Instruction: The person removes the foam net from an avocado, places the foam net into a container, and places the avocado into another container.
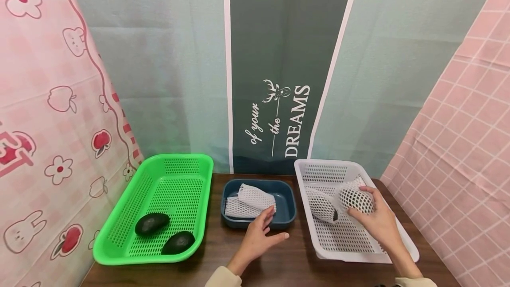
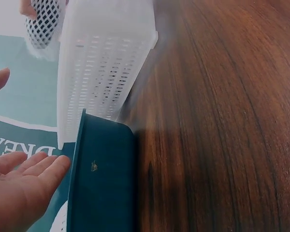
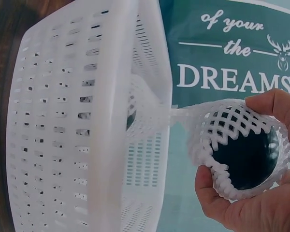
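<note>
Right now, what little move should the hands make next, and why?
Probably bring the left hand to the netted fruit to help slip it out: the right hand grips it, the left looks free, and loose nets lie in the blue tray, bare dark fruits in the green basket.

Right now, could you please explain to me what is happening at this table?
A person's right hand holds a dark fruit, partly covered by a white foam net, above the white basket, where another netted fruit lies. The left hand is empty, near the blue tray with two foam nets. Two bare dark fruits lie in the green basket.
</note>
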### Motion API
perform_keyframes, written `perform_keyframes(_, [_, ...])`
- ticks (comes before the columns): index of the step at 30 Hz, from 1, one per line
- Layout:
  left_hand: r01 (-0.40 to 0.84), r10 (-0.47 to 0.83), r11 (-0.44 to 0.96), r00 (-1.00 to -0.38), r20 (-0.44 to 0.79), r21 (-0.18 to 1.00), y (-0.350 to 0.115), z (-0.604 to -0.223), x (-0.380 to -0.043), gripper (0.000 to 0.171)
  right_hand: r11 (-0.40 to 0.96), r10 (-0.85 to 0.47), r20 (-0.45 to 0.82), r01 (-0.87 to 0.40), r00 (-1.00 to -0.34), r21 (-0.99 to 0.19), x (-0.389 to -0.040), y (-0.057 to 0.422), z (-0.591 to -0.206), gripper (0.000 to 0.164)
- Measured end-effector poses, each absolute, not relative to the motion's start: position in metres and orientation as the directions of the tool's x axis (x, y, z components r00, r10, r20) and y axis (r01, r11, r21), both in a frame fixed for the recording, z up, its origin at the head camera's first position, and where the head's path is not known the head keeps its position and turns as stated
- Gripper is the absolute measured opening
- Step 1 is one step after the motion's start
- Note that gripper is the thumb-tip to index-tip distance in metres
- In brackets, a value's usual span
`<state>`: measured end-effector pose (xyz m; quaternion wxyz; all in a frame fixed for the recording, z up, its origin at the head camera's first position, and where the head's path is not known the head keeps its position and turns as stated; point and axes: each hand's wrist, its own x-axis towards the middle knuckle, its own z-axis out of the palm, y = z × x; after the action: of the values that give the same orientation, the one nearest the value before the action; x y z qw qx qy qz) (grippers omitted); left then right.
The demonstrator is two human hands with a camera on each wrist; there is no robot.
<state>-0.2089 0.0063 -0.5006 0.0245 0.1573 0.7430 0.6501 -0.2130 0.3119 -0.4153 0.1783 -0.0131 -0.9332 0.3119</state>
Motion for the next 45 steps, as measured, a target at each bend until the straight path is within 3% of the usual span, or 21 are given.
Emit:
perform_keyframes(12, [0.076,0.292,-0.103,-0.951,0.103,0.992,0.004,-0.495,-0.205,0.069,0.767,0.108,0.294,-0.108,-0.950,-0.632,-0.211,0.302,-0.410,0.072])
perform_keyframes(22, [-0.009,0.327,-0.169,-0.944,0.048,0.986,0.003,-0.493,-0.202,0.062,0.715,0.002,0.335,-0.233,-0.942,-0.659,-0.207,0.285,-0.406,0.073])
perform_keyframes(29, [-0.139,0.367,-0.279,-0.930,-0.029,0.950,0.001,-0.487,-0.201,0.060,0.658,-0.073,0.348,-0.307,-0.935,-0.687,-0.203,0.271,-0.401,0.072])
perform_keyframes(45, [-0.198,0.384,-0.350,-0.922,-0.053,0.916,-0.004,-0.485,-0.201,0.055,0.581,-0.149,0.356,-0.372,-0.923,-0.724,-0.191,0.247,-0.389,0.071])
